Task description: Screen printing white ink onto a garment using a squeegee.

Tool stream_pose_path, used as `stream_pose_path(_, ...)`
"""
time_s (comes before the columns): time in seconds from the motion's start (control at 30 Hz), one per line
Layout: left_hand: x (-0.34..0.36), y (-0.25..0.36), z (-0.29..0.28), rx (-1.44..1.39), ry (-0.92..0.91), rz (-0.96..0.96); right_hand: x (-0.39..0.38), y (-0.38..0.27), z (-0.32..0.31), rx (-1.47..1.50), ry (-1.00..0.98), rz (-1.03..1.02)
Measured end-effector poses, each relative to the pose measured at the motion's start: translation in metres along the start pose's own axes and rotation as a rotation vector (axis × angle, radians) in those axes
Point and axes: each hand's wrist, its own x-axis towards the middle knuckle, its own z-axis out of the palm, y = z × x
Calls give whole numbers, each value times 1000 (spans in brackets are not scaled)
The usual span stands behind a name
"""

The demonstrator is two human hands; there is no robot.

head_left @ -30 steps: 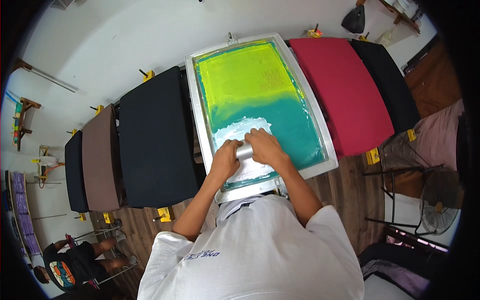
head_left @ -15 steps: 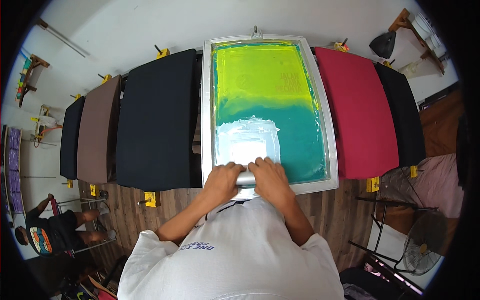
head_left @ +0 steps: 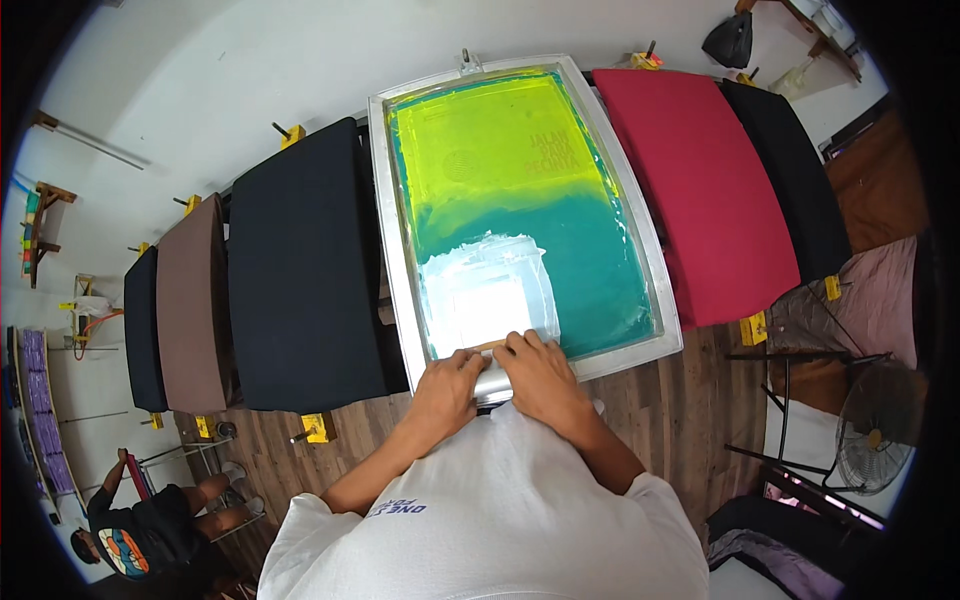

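Side by side at the near end of a metal-framed printing screen [head_left: 622, 365], my left hand [head_left: 449, 388] and my right hand [head_left: 541, 376] are closed around a squeegee [head_left: 492, 381]. A thin tan edge of the squeegee shows between my fingers; most of it is hidden by my hands. White ink [head_left: 487, 300] lies in a patch just beyond my fingers, with a brighter rectangle inside it. The screen's mesh [head_left: 600, 270] is teal in its near part and yellow-green in its far part.
Left of the screen stand a large black platen [head_left: 300, 270], a brown platen [head_left: 190, 300] and a smaller black one. A red platen [head_left: 700, 190] and another black one [head_left: 785, 180] stand right. A fan [head_left: 877, 428] is lower right; another person [head_left: 155, 525] is lower left.
My view has tilted, so the screen and platens appear slanted. Both hands keep hold of the squeegee at the screen's near end; its tan edge now shows between them.
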Motion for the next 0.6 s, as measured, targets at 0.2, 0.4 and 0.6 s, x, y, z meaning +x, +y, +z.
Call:
stream_pose_path(0.2, 54, -23, -27, -58, 255, 51, 61, 16, -27, -102, 104, -49)
stream_pose_path(0.4, 51, -21, -5, -19, 279, 41, 59, 26, -13, -41, 129, -48)
stream_pose_path(0.6, 1, 0, 5, -50, 83, 3, 3, 4, -4, -20, -4, -12)
